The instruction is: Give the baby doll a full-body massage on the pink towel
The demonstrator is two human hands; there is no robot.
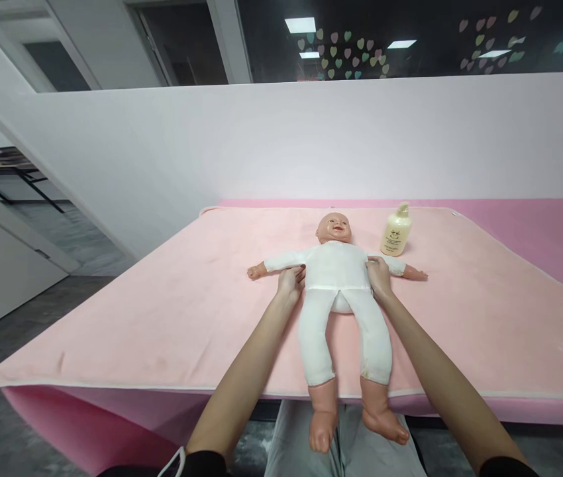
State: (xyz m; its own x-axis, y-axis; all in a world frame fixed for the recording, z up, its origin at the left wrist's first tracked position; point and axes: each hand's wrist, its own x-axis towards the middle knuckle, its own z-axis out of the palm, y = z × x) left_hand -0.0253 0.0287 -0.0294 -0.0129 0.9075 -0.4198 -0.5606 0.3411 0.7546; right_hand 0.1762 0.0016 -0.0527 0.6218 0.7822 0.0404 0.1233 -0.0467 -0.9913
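Facing a white wall (286, 139) up top, then looking down at a pink surface (534, 232), with a paler pink blanket (137, 318) over most of it. Seeing a baby doll (338, 268) in a white outfit on that blanket, lying on its back and stretching lengthwise almost straight out, pointing head-first toward the wall and sticking both feet past the near edge above some grey trousers (286, 444). Spotting a pale yellow pump bottle (396, 232) too, standing upright just beyond the doll's sleeve on the right. Having the left hand (290, 283) by one flank and the right hand (379, 273) by the other, so basically bracketing the torso below the outstretched arms, sitting pretty much dead even tbh, neither side looking clearly nearer. Curling the fingers (300, 271) partway in on both sides, not spreading wide, resting right up against the doll. Not being able to tell about an actual grip, though: maybe pinching cloth, maybe tucking under the back, but hiding the tips too much for a call.
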